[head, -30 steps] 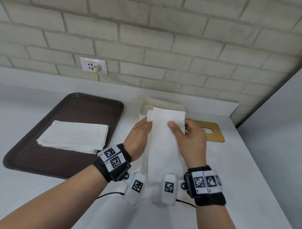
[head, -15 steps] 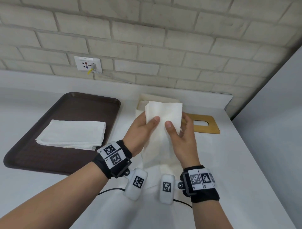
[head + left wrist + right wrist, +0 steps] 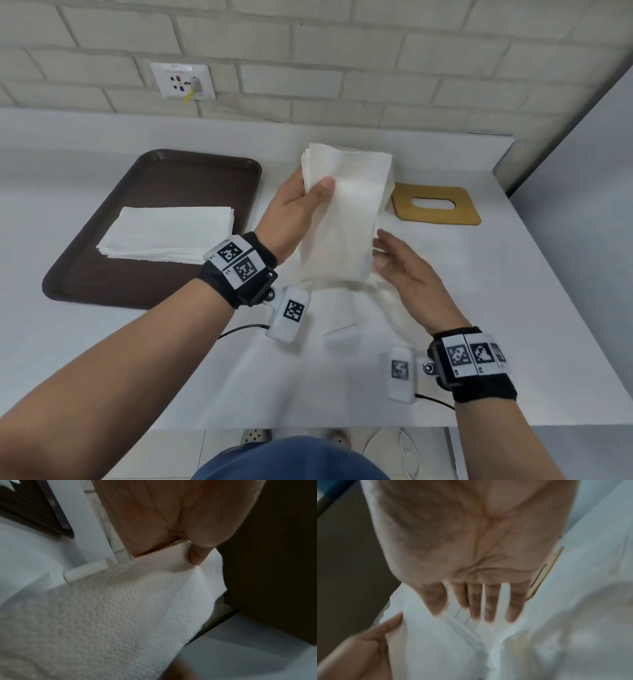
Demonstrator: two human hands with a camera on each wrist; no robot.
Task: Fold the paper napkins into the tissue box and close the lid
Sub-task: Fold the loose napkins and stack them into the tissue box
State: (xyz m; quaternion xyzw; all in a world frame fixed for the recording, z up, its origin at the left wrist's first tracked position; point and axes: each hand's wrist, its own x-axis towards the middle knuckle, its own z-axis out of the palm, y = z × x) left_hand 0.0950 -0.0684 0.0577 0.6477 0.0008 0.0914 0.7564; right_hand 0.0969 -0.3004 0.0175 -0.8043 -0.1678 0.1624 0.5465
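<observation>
White napkins [image 3: 346, 212] stand pinched in my left hand [image 3: 294, 212], thumb on top, above the counter [image 3: 513, 308]. My right hand [image 3: 407, 270] stays beside them, fingers straight and loose; the wooden lid [image 3: 435, 204] lies behind.

Left hand [image 3: 291, 209] holds the folded napkins [image 3: 346, 212] up over the middle of the counter [image 3: 513, 308] — right hand [image 3: 404, 270] just beside their right edge. To the left lies the tray [image 3: 85, 257], with a napkin stack [image 3: 168, 233] on it. Right of the held napkins, the lid [image 3: 435, 205] lies flat on the counter — near the back. Behind everything, the wall [image 3: 342, 51], with a socket [image 3: 183, 80] above the tray.
</observation>
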